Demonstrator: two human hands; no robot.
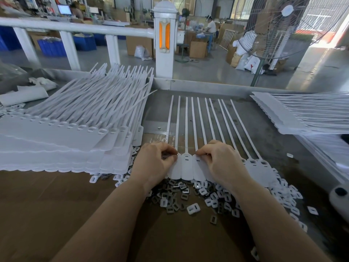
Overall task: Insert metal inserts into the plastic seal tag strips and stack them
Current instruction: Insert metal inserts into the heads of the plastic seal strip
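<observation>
Metal and white plastic inserts [198,197] lie heaped nearest us. Just beyond that heap, our left hand [156,163] and right hand [221,161] pinch closed on the seal tag strip [187,163]; left of it rises the stack [62,129].

Bright, even daylight from the blown-out opening at top right [328,23]; shadows under both hands are soft and faint. Heavy wide-angle bowing: the white painted railing [75,27] curves, edges smear. Centre sharp, far workshop background soft, slight glare on grey polished concrete floor [217,70].
</observation>
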